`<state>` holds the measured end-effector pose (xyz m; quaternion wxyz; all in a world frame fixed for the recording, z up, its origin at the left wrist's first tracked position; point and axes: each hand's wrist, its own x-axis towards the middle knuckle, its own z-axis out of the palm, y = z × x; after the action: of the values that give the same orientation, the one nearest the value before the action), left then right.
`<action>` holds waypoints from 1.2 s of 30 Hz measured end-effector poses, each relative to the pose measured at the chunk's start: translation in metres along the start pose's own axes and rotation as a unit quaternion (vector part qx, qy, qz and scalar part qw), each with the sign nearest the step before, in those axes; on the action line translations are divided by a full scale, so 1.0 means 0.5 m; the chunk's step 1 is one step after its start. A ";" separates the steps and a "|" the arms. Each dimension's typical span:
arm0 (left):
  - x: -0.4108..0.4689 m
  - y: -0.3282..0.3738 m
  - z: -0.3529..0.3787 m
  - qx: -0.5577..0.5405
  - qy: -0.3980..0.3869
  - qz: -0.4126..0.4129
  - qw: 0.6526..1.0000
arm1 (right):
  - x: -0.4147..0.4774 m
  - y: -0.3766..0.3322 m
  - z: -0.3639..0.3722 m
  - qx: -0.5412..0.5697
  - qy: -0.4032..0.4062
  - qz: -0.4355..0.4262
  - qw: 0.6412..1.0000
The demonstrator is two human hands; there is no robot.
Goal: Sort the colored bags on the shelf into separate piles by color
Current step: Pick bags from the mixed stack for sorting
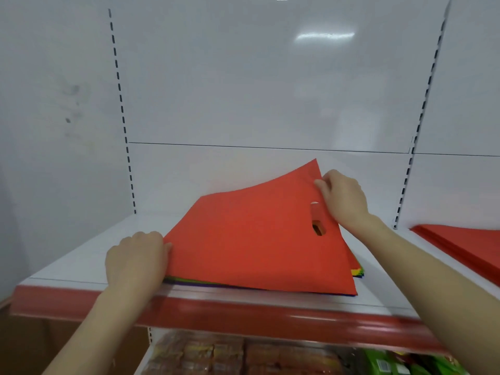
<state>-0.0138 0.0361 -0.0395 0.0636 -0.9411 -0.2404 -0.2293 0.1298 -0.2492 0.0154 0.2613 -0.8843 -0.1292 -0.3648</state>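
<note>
Stack of coloured bags point(357, 272) mostly hidden under the top red bag point(251, 239); only thin yellow, green and purple edges show at its near and right sides. Second red pile point(460, 240), far right on the shelf point(78, 258), cut off by the frame edge. Goods on the lower shelf point(200, 353) blurred (packets, no more to say).

Right hand point(342, 197) reaches in from the right, thumb and fingers pinching the red bag's far edge above the handle cutout point(317, 228); that corner is lifted clear of the stack. Left hand point(136, 257), knuckles up, fingers curled at the bag's left corner, touching it. Fingertips are hidden, so I cannot tell if it grips.
</note>
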 end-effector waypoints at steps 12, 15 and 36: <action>-0.070 0.013 -0.050 -0.253 0.153 0.061 0.953 | -0.076 0.010 -0.155 0.088 0.116 0.105 0.984; -0.109 0.053 -0.075 -0.282 0.149 0.089 0.943 | -0.118 0.050 -0.205 0.068 0.128 0.116 0.983; -0.382 0.598 -0.167 -0.408 0.064 0.193 0.890 | -0.305 0.535 -0.633 -0.105 0.180 0.224 0.952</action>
<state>-0.0519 -0.3261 -0.0565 -0.2677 -0.8953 0.0649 -0.3501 -0.0477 -0.6532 -0.0027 0.2608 -0.8324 0.1608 -0.4617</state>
